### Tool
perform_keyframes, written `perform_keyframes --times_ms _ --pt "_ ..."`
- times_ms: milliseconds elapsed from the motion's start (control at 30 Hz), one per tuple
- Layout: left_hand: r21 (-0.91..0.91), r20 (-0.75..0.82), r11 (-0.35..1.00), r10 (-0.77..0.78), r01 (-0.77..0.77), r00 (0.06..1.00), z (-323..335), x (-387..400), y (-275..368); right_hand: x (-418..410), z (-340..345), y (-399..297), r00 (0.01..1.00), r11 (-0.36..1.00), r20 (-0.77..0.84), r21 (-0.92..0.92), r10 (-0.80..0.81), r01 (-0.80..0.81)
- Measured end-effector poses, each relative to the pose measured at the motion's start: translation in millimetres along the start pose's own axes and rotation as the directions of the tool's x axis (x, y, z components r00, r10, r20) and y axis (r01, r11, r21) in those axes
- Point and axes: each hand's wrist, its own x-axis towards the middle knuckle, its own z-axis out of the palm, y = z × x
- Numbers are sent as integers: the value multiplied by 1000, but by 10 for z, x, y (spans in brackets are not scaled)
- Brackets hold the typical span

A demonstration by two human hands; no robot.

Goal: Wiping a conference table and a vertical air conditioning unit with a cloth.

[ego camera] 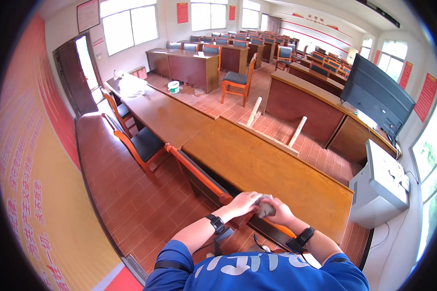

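Note:
Both my hands meet near the lower middle, over the near edge of a long wooden table [255,156]. My left hand [244,203] and my right hand [281,212] are closed around a bunched grey cloth [266,208], whose lower part hangs between them. Just left of my hands is the top rail of a wooden chair [200,174] with a dark padded back. Whether the cloth touches the table or the chair cannot be told.
More chairs [145,145] stand along the table's left side. Beyond it are a wooden frame with upright legs [269,138], a white bucket [173,87] and a lone chair [236,79]. A grey cabinet [378,185] stands at the right, near a large television [378,98].

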Motion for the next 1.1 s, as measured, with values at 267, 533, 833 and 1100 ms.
perform_keyframes --times_ms 267,533,833,1100 --pt "246 98 969 -40 15 994 -893 -382 -621 907 519 -264 983 989 140 98 -123 110" --pt "426 139 903 -132 61 981 -800 -738 -1166 1766 1061 -120 820 941 567 -232 -75 246" --pt "278 190 937 -269 211 944 -985 -867 -1933 2600 1275 -93 688 953 678 65 -260 297" --pt "365 248 897 -353 251 902 -1780 -802 -2430 3293 1635 -296 815 983 555 26 -167 184"
